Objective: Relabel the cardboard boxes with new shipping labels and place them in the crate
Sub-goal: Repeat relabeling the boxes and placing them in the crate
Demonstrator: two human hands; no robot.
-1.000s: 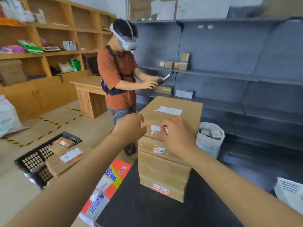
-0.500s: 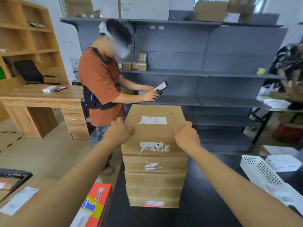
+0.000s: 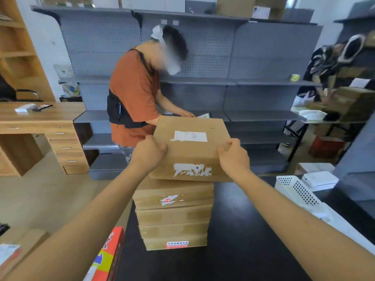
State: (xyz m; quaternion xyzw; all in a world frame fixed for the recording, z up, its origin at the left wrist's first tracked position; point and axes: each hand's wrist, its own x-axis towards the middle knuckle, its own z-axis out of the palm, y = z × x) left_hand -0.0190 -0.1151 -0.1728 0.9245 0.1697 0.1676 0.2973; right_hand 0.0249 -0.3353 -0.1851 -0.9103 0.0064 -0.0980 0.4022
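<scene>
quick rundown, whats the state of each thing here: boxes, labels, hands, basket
top box: gripped at both sides, raised and tilted above the stack
white label: stuck on the top box's upper face
torn label: mostly peeled, on its front face
stack of boxes: four, closed, on the black table
left hand: grips the box's left edge
right hand: grips its right edge
white basket: on its side

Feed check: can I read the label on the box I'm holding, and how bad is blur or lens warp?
Head view: label on the top box, held by left hand and right hand, shows only faint lines, unreadable; right edge smeared around the stacked cartons; wide-angle lens bows the grey shelving; even light, no glare.
</scene>
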